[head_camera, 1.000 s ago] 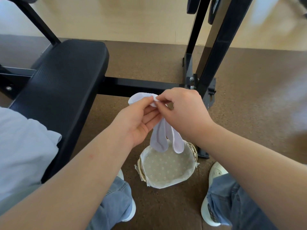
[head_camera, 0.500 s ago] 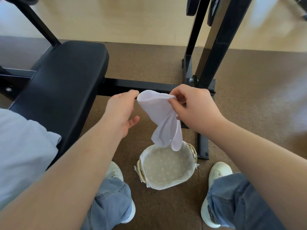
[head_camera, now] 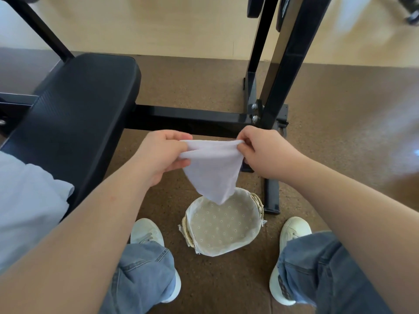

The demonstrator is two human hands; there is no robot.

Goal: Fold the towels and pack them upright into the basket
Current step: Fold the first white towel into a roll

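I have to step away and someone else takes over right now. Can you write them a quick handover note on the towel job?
Left hand: pinches the left top corner of the white towel.
Right hand: pinches the right top corner.
Towel: stretched between the hands, with its lower point hanging over the lined basket, which stands on the floor.
Done: nothing packed; no towel shows in the basket.
Left: fold this towel, stand it upright in the basket, then do any others.

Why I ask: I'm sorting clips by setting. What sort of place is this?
Probably a gym or home workout room: a black padded bench, a black metal rack frame beside it, and speckled floor matting.
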